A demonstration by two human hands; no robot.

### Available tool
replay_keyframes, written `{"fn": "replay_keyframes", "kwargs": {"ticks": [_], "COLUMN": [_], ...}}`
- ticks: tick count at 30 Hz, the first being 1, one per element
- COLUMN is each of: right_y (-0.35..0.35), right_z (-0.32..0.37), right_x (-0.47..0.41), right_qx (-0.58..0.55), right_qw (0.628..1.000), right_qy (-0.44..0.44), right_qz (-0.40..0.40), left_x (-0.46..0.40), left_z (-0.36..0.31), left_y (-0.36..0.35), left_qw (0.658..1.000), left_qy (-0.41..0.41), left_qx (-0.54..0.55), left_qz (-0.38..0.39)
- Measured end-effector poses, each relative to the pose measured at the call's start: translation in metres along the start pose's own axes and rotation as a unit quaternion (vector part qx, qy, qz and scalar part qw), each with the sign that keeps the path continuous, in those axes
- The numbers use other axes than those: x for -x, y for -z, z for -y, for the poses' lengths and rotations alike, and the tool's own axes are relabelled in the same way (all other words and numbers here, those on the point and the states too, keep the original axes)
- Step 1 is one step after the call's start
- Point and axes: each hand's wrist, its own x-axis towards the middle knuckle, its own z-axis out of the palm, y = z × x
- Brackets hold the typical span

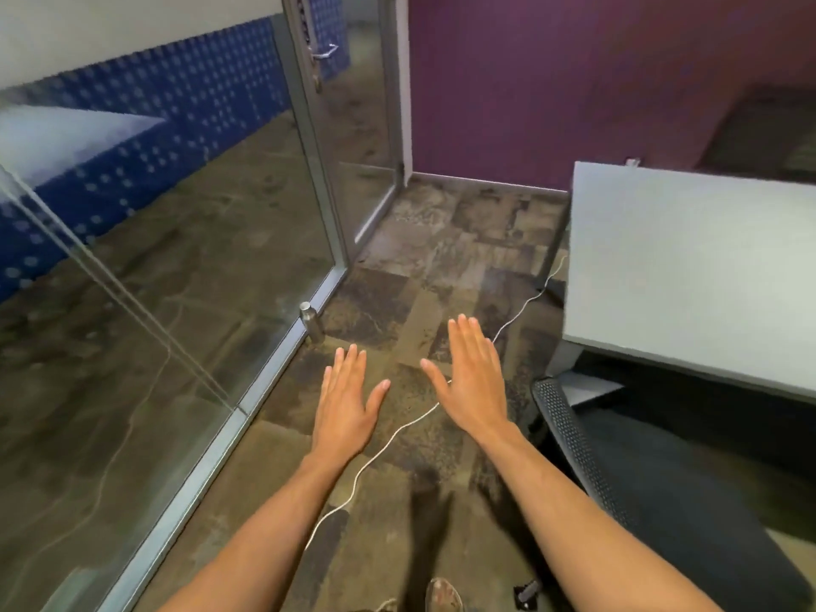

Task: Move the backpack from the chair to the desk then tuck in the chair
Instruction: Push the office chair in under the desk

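Observation:
My left hand (346,399) and my right hand (472,377) are stretched out flat over the carpet, palms down, fingers apart, holding nothing. A grey desk (689,267) stands at the right, its top bare where I see it. Below its near edge sits a black mesh office chair (662,479), to the right of my right forearm. Neither hand touches the chair or the desk. No backpack shows in this view.
A glass partition with a metal frame (282,360) runs along the left, with a glass door (353,125) beyond. A metal floor stop (311,322) stands by the frame. A white cable (397,430) trails across the carpet under my hands. A purple wall (574,81) closes the back.

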Motion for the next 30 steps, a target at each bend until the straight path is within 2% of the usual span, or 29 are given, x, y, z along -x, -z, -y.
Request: {"fn": "replay_keyframes", "kwargs": {"ticks": [6,13,19,25,30], "right_y": [0.033,0.069,0.086,0.088,0.083], "right_z": [-0.037,-0.066,-0.075,-0.078,-0.069], "right_x": [0.016,0.064,0.125,0.186,0.230], "right_qx": [0.040,0.091,0.139,0.140,0.210], "right_qw": [0.994,0.957,0.898,0.835,0.777], "right_qy": [-0.093,-0.253,-0.375,-0.489,-0.512], "right_qz": [-0.048,-0.111,-0.184,-0.210,-0.301], "left_x": [-0.041,-0.055,-0.053,-0.045,-0.046], "left_z": [-0.052,-0.110,-0.153,-0.183,-0.191], "left_y": [-0.044,-0.079,-0.100,-0.119,-0.135], "left_qw": [0.988,0.944,0.891,0.842,0.819], "left_qy": [-0.131,-0.271,-0.378,-0.447,-0.471], "left_qx": [0.035,0.083,0.098,0.104,0.072], "left_qz": [0.072,0.167,0.232,0.284,0.318]}}
